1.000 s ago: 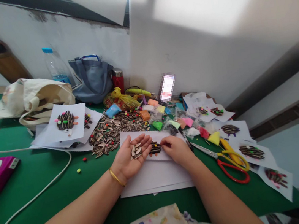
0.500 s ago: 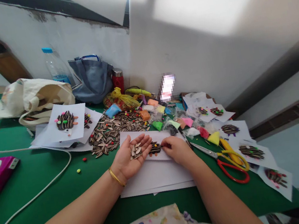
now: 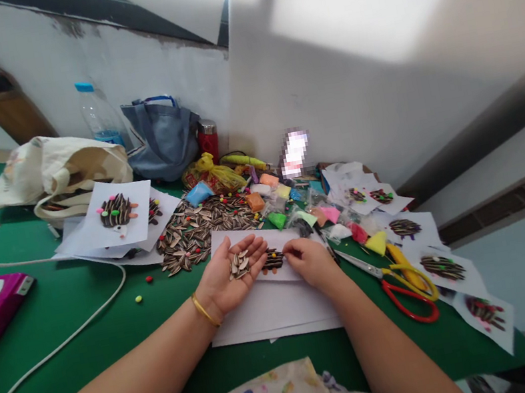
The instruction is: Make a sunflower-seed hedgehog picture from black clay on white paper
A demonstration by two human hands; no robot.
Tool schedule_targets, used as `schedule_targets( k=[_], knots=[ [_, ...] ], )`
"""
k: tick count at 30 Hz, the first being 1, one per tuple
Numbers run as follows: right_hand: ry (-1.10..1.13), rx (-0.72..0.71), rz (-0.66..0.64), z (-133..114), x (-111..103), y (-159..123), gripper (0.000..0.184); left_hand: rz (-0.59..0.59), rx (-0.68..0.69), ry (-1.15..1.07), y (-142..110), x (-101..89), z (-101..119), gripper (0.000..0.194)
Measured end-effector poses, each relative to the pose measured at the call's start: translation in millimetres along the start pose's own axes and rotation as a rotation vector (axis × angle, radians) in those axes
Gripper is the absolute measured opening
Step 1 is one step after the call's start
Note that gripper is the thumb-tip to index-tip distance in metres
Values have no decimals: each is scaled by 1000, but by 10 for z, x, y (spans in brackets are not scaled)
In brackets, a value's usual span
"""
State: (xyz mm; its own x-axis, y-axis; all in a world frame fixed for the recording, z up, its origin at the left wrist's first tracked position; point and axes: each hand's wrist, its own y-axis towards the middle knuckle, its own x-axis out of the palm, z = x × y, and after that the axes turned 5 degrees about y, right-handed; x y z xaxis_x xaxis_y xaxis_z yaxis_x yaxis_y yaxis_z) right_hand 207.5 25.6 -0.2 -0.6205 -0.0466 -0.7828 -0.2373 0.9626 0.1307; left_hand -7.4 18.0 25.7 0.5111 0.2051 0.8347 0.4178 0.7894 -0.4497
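My left hand lies palm up, its fingers stretched out and a small heap of sunflower seeds resting in it. Just right of its fingertips, a hedgehog-like figure of striped seeds with a yellow dot and orange feet sits on a white sheet; the left fingers hide part of it. My right hand is closed in a pinch at the figure's right edge, apparently on a single seed mostly covered by the fingertips. More white paper lies under both hands.
Behind the sheet spreads a sunflower seed pile, beside colourful clay packets. Open scissors lie right of my right hand. Finished seed pictures line the right edge; others are stacked left. A white cable crosses the left side.
The right fingertips have shifted very slightly at the figure's right edge. My left hand and the seeds in it stay in place.
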Motion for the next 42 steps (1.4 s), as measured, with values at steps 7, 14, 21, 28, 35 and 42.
schedule_targets(
  k=[7,14,21,28,35,42],
  knots=[
    [-60,3,-25,-36,6,6,18,6,-1,6,-4,6,-2,46],
    [-188,-6,-77,-106,-15,8,18,-7,-4,2,-2,0,-2,44],
    [-243,1,-123,-158,-41,51,20,-4,-4,7,-3,0,-10,44],
    [-232,-14,-114,-91,-56,16,20,-19,-10,1,-13,-2,-23,44],
    [-53,-174,123,-253,-124,-121,21,-50,-29,-20,-14,-20,-27,44],
    [55,-432,59,-624,157,-229,15,-68,-60,45,-29,4,-75,49]
  ],
)
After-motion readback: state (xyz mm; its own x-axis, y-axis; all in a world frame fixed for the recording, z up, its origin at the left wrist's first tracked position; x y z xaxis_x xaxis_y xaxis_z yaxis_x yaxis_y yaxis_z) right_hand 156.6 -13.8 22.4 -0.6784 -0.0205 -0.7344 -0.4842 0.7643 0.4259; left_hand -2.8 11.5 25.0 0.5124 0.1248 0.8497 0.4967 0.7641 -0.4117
